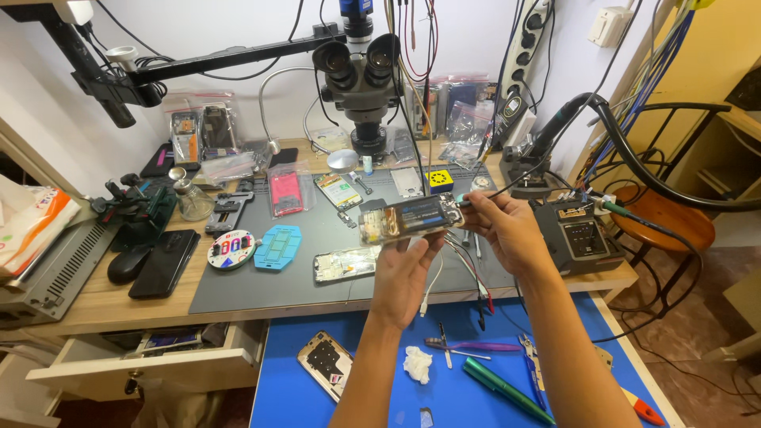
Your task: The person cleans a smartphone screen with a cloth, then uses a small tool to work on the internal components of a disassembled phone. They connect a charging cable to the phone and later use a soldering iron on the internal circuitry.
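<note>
Both hands lift an opened phone (pixel 410 218) above the grey mat (pixel 317 277). Left hand (pixel 403 269) fingers pinch its near edge (steadying); right hand (pixel 498 226) seemingly pinches a tool at its right end.

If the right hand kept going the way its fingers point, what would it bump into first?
The right hand points left, its fingertips already touching the end of the opened phone that the left hand holds up. So the phone comes first; depth beyond it is hard to judge.

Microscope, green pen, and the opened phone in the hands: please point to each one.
microscope (pixel 361 75), head view, on its grey body below the eyepieces.
green pen (pixel 507 390), head view, on the barrel's middle.
opened phone (pixel 408 216), head view, on its exposed interior.
</note>
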